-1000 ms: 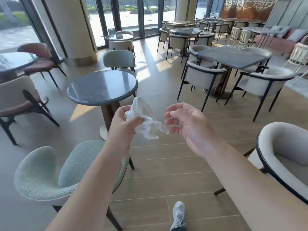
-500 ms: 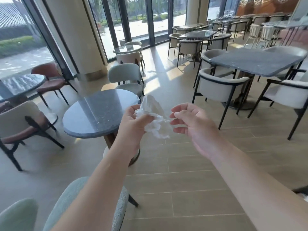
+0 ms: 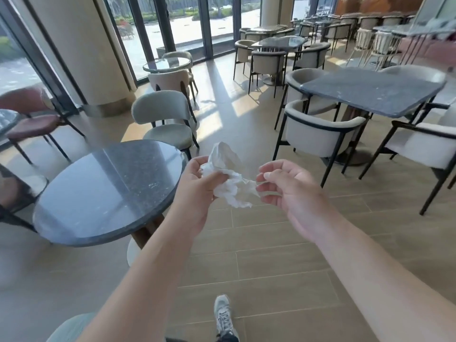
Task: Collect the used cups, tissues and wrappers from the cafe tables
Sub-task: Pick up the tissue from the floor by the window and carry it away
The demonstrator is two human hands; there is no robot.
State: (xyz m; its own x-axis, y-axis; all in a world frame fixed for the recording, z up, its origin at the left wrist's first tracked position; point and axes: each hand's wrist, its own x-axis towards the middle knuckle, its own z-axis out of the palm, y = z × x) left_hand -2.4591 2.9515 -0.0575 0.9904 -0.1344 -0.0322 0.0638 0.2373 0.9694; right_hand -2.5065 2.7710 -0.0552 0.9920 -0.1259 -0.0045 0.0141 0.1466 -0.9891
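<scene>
A crumpled white tissue [image 3: 230, 180] sticks out of my left hand [image 3: 197, 186], which grips it between thumb and fingers at chest height. My right hand [image 3: 291, 193] hovers just right of the tissue, fingers loosely curled and holding nothing; its fingertips are close to the tissue's right end, and contact cannot be told. Both hands are above the floor, right of a round dark stone table [image 3: 106, 191].
The round table's top shows nothing on it. A grey chair [image 3: 167, 119] stands behind it, a red chair [image 3: 32, 119] at the left. A rectangular dark table [image 3: 372, 91] with white armchairs [image 3: 318, 134] is at the right. Wooden floor and my shoe [image 3: 223, 317] lie below.
I have walked forward: the round table has come closer and shifted left, and my shoe is back in view. Both hands keep the same pose with the tissue.
</scene>
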